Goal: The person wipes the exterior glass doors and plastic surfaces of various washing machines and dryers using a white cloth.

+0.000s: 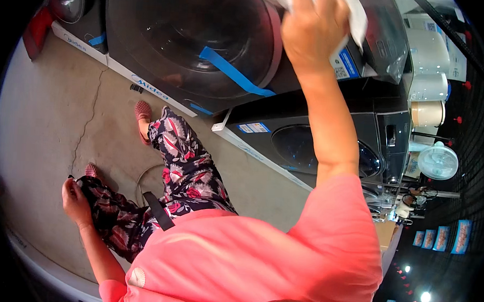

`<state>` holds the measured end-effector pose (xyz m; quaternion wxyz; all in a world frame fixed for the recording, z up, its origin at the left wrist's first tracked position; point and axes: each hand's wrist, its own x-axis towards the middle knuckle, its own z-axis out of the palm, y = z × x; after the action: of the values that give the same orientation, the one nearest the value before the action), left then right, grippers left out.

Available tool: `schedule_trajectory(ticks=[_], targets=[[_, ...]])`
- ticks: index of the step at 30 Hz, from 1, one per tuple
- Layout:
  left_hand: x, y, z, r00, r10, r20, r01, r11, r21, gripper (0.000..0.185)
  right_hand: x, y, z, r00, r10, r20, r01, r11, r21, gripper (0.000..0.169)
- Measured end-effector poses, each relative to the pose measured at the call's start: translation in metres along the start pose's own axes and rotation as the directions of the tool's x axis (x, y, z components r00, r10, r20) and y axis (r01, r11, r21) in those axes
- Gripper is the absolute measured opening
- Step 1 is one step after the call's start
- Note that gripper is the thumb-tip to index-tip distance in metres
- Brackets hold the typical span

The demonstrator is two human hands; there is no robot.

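Observation:
My right hand [314,36] grips a white cloth [356,20] at the top of the view, up by the front of a dark front-loading washing machine [148,76]. The hand is slightly blurred. Below and left of it is the machine's round door [182,31], with a strip of blue tape [237,74] running from the door onto the body. My left hand [76,200] hangs low beside my thigh, over the patterned trousers [185,148]. Its fingers are curled, and whether they hold the small dark bit at their tips cannot be made out.
Another dark washing machine [258,139] stands on a white Midea base to the right, and part of a third [85,35] shows at upper left. White rice-cooker-like appliances [429,86] and a small fan [438,160] are at right. The concrete floor [119,85] has a crack.

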<state>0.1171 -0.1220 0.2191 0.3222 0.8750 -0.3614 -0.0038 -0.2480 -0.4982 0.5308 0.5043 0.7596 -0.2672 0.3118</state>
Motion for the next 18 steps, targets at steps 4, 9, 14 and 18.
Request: schedule_trajectory(ticks=[4,9,14,18], targets=[[0.014,-0.013,-0.002,0.999,0.048,-0.006,-0.046,0.968,0.246,0.022,-0.008,0.009,-0.011,0.997,0.001,-0.075,0.009,0.991,0.135,0.032],[0.014,-0.009,-0.005,1.000,-0.006,-0.016,0.009,0.972,0.234,0.021,-0.115,0.006,-0.037,0.976,0.085,0.203,-0.104,0.991,0.084,0.027],[0.026,-0.005,-0.002,0.998,-0.058,0.028,0.047,0.959,0.280,0.019,-0.163,-0.013,-0.026,0.974,0.186,0.128,-0.196,0.978,0.077,0.019],[0.027,0.011,0.003,0.992,-0.112,0.060,0.088,0.947,0.308,0.022,-0.194,-0.012,-0.041,0.936,0.067,0.345,-0.131,0.978,0.164,0.017]])
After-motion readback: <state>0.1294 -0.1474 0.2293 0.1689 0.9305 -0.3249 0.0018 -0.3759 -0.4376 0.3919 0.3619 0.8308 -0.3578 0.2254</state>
